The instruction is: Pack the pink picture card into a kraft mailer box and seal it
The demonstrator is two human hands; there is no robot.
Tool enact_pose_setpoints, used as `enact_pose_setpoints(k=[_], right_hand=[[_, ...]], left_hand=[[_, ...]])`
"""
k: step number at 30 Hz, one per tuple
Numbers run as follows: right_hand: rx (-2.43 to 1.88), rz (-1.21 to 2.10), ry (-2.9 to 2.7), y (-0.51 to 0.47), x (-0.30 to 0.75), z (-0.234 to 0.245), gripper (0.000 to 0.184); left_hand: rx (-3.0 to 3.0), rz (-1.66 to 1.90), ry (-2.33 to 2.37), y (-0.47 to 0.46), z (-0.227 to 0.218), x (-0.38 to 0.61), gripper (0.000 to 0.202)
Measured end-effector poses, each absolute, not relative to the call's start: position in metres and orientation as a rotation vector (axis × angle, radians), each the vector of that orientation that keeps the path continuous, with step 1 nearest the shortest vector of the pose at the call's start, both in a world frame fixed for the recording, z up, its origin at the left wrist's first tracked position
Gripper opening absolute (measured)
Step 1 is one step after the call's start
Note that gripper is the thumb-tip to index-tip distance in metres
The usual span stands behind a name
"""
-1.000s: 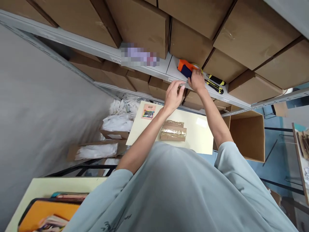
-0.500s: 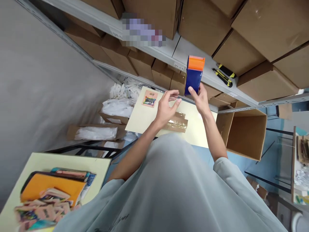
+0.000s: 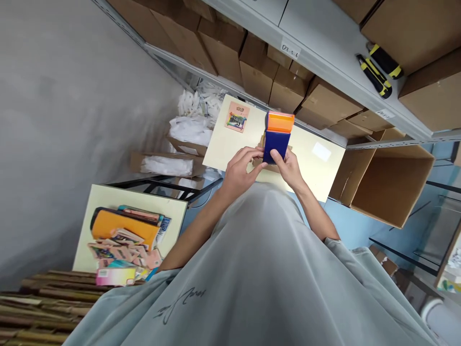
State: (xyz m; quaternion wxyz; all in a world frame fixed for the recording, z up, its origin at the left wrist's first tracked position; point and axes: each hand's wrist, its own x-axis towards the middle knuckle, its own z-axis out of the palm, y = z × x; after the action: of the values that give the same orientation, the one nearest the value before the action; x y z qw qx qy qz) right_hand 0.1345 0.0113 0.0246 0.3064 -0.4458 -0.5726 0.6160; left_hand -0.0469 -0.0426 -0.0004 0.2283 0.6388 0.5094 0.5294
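Now I read "D2-5-6" on shelf label (image 3: 290, 48); right hand (image 3: 290, 170) grips blue-orange case (image 3: 276, 145); left hand (image 3: 240, 172) at its edge, fingers' hold unclear.

A card (image 3: 236, 117) lies on the table (image 3: 221, 144), left of a carton (image 3: 392, 185), and cutters (image 3: 374, 77) on the shelf (image 3: 317, 29).

Two black-and-yellow cutters (image 3: 376, 79) lay on a grey shelf (image 3: 320, 33)
Cardboard boxes (image 3: 257, 67) lined the level below, a large open carton (image 3: 391, 185) stood at the right, white bundles (image 3: 190, 130) were heaped near the grey wall (image 3: 72, 120), and pink cards (image 3: 124, 252) lay against an orange pouch (image 3: 126, 223) on the bench (image 3: 104, 197) at left
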Motion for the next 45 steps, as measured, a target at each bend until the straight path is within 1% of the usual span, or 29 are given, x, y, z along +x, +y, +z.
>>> enact_pose_setpoints(k=[3,5,8,10,12,16,20,24,27,31,35,38,40,43,45], right_hand=[[-1.182,1.633,-1.607,0.002,0.137,0.022,0.08],[-1.177,1.598,-1.737,-0.003,0.145,0.026,0.075],[-1.161,1.441,-1.977,-0.006,0.162,0.034,0.07],[-1.121,1.312,-2.126,-0.004,0.172,0.037,0.065],[-1.073,1.207,-2.24,-0.002,0.181,0.039,0.059],[-0.981,1.112,-2.369,0.0,0.192,0.042,0.05],[-0.905,1.077,-2.427,0.0,0.198,0.044,0.044],[-0.927,1.076,-2.459,0.001,0.202,0.045,0.046],[-0.959,1.134,-2.512,0.0,0.21,0.048,0.05],[-1.043,1.251,-2.62,-0.001,0.235,0.059,0.051],[-1.212,1.476,-2.68,0.014,0.26,0.07,0.056],[-1.343,1.742,-2.641,0.039,0.261,0.068,0.062],[-1.413,1.958,-2.542,0.058,0.255,0.06,0.065],[-1.434,2.317,-2.331,0.081,0.244,0.042,0.066],[-1.441,2.483,-2.182,0.091,0.238,0.027,0.067]], left_hand=[[1.622,1.455,1.499,-0.038,0.011,-0.072,0.039],[1.476,1.457,1.542,-0.031,0.03,-0.089,0.05],[1.455,1.32,1.501,-0.019,0.063,-0.109,0.058],[1.485,1.227,1.433,-0.014,0.078,-0.115,0.057],[1.476,1.174,1.385,-0.013,0.083,-0.116,0.05],[1.32,1.193,1.378,-0.02,0.072,-0.113,0.037],[1.333,1.175,1.381,-0.024,0.067,-0.111,0.031],[1.504,1.117,1.368,-0.027,0.078,-0.103,0.031],[1.471,1.127,1.383,-0.034,0.077,-0.095,0.03],[1.302,1.178,1.454,-0.047,0.047,-0.089,0.03],[1.093,1.16,1.515,-0.054,-0.012,-0.083,0.038],[0.843,1.119,1.455,-0.053,-0.061,-0.07,0.049],[0.652,1.105,1.39,-0.05,-0.086,-0.06,0.051],[0.437,1.084,1.342,-0.044,-0.112,-0.052,0.049],[0.364,1.067,1.349,-0.04,-0.123,-0.052,0.046]])
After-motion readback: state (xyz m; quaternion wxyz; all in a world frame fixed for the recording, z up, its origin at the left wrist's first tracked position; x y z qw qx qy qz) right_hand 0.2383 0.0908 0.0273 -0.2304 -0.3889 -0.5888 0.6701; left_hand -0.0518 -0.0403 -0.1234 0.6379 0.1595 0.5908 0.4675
